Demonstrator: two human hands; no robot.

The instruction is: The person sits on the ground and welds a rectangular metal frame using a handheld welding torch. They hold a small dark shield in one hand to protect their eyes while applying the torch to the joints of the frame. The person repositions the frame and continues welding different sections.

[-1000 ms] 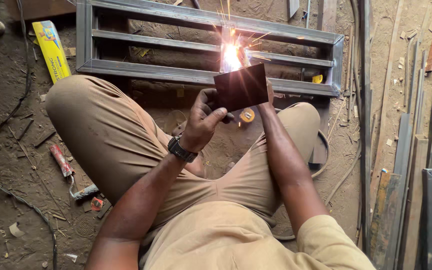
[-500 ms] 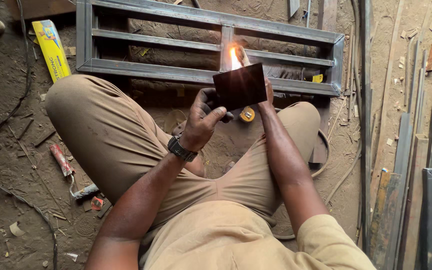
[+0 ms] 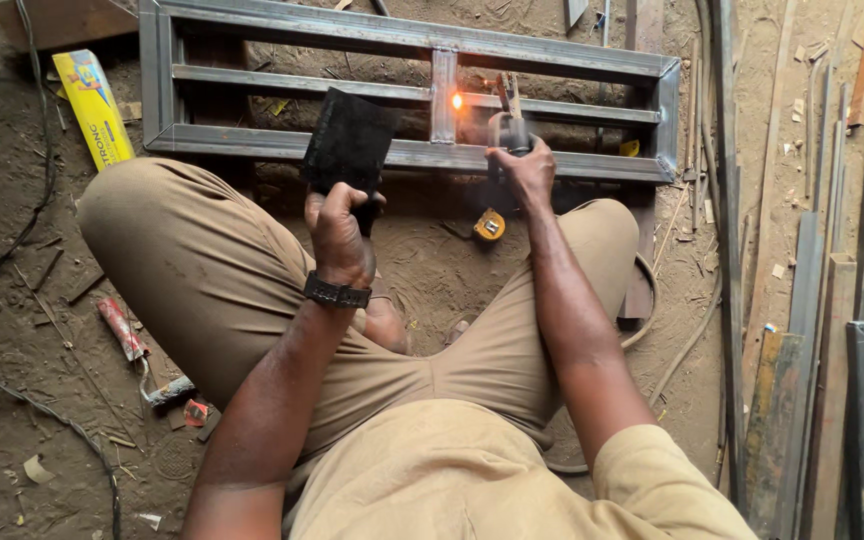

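My left hand [image 3: 340, 225] grips the handle of a dark rectangular welding shield [image 3: 349, 140], held upright to the left of the weld spot. My right hand [image 3: 524, 172] is closed around a welding electrode holder [image 3: 508, 125] that points at the grey steel frame [image 3: 252, 140] lying on the dirt floor. A small orange glow [image 3: 457, 101] sits on the frame's middle upright bar, just left of the holder's tip. I sit cross-legged in tan trousers, with a black watch [image 3: 336, 292] on my left wrist.
A yellow tape measure [image 3: 489, 225] lies on the dirt between my knees. A yellow packet [image 3: 95, 107] lies at the left. Black cable [image 3: 12, 250] runs along the left side. Steel bars and angle pieces [image 3: 832, 300] are stacked at the right.
The bright arc and sparks have died to a small orange glow. My left hand has moved the shield left, away from the weld spot, and my right hand is now uncovered.
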